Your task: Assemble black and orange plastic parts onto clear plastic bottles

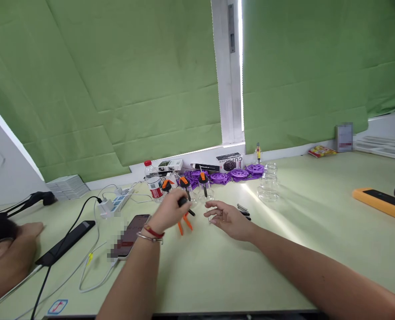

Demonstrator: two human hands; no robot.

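My left hand (173, 205) is closed around a black plastic piece (183, 201), which looks like part of a spring clamp. Two orange plastic pieces (184, 223) show just below it; I cannot tell whether they join it. My right hand (229, 218) has its fingers curled, with a thin, shiny metal piece (209, 218) between thumb and fingertips. Beside its knuckles lie a coil spring (242, 208) and black parts, partly hidden. Beyond both hands, orange-and-black clamps (202, 178) stand in clear glass vessels (208, 194).
A phone (133, 233) on a cable lies left, near a power strip (120, 202) and a bottle (154, 184). Purple parts (219, 178) line the back. A clear glass vessel (268, 189) stands right of them. Another person's arm (12, 262) rests at far left.
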